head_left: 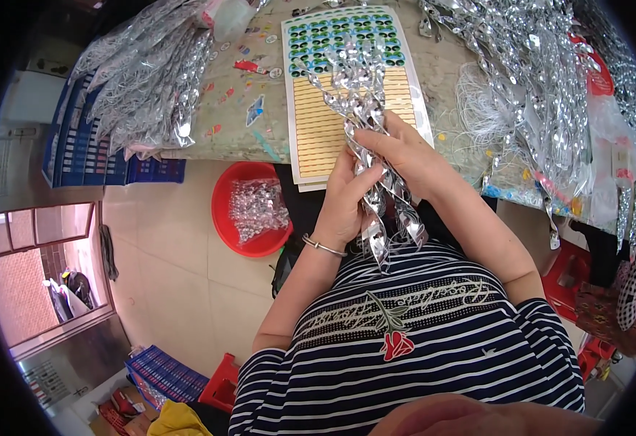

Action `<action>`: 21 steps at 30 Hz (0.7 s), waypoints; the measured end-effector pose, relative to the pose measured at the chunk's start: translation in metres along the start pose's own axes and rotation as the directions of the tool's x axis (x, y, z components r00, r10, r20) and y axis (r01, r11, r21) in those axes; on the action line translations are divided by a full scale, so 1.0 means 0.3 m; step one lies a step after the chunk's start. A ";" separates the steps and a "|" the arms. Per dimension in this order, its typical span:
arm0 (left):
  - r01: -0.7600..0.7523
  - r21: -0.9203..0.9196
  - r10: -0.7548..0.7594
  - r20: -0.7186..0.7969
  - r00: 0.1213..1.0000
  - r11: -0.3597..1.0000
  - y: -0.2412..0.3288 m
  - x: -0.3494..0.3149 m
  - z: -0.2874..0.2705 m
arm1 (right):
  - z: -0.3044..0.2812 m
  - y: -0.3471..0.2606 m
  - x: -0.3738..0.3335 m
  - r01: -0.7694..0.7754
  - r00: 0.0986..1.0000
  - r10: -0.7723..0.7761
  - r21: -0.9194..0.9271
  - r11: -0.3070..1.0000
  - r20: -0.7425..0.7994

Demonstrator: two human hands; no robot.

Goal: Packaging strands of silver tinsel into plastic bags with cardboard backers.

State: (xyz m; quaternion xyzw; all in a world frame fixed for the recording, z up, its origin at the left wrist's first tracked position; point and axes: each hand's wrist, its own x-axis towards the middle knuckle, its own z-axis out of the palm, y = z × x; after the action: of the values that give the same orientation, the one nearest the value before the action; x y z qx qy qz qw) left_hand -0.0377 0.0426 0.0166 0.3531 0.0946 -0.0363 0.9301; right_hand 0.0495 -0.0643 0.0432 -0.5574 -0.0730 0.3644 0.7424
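Far left, we are noting wrapped silver strips [154,91] heaping up on the counter [223,138]; below, a red basin [220,218] is holding a silver-filled bag [258,207]. Centre, we are seeing the left hand [347,192] with its fingers closing round the lower part of a twisted silver bundle [365,109], upper ends lying over sticker sheets [314,138]. The right hand's [409,152] fingers are gripping it slightly higher. We are judging that loosening either grip could let strips fan out and slip. Rightward, loose white strings [481,109] are fraying beside more silver strands [550,94]; dragging the bundle across could snag them.
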 end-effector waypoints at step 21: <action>-0.048 0.161 0.081 -0.204 0.976 0.986 -0.015 -0.052 0.014 | -0.014 0.026 -0.059 0.094 0.996 -0.094 0.029 0.995 0.002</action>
State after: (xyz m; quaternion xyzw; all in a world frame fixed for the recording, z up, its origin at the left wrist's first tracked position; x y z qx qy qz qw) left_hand -0.0531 0.0364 0.0200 0.4292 0.1774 0.0243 0.8853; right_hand 0.0351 -0.0777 0.0401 -0.5421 -0.0953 0.3312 0.7664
